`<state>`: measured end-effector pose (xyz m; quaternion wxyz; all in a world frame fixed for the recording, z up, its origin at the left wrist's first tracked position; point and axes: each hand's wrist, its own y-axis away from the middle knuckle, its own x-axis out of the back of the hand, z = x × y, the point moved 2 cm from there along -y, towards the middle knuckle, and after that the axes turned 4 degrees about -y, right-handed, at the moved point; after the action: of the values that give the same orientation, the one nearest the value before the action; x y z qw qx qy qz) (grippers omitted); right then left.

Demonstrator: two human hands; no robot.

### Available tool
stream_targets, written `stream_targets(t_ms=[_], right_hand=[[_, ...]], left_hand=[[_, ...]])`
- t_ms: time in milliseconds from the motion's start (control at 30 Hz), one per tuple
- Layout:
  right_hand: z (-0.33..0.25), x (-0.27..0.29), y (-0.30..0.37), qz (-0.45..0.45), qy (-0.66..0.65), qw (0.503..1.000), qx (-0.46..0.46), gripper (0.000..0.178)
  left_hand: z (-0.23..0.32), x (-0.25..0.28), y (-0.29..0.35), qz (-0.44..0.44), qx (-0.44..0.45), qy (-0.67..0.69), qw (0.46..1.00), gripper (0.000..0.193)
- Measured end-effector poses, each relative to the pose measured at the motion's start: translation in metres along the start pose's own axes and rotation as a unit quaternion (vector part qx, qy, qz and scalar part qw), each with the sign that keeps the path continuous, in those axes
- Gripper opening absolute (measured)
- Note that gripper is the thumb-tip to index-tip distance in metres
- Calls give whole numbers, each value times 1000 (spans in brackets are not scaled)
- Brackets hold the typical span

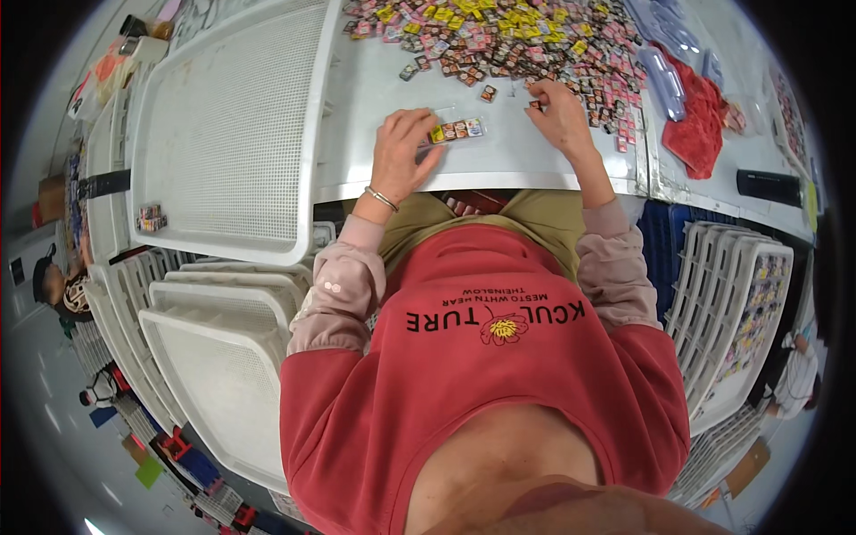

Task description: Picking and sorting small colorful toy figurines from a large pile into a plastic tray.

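A clear plastic tray lies on the white table with a short row of small printed blocks in it, one yellow and the others dark and pale. My left hand is closed round its left end, thumb along the near edge, hiding that end. To the right, my right hand pinches a small dark block between thumb and fingers, apart from the tray. Beyond both hands spreads a big pile of similar small blocks in yellow, pink and brown. One loose brown block lies between the hands.
At left stands a large white mesh tray with a small cluster of blocks in its corner. Stacked white trays sit below it, others at right. A red cloth and clear plastic packaging lie right of the pile.
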<state>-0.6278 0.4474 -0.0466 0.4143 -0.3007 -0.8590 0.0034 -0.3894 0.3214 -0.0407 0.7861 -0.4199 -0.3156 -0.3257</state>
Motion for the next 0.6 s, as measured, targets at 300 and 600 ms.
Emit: stream_targets(t_ms=[300, 600], right_hand=[[-66, -79, -24, -169, -271, 948, -11, 11], [-87, -86, -16, -106, -17, 982, 156, 8]], left_hand=[[1, -10, 12, 9, -7, -23, 1000, 38], [6, -4, 14, 28, 28, 5, 999, 41]])
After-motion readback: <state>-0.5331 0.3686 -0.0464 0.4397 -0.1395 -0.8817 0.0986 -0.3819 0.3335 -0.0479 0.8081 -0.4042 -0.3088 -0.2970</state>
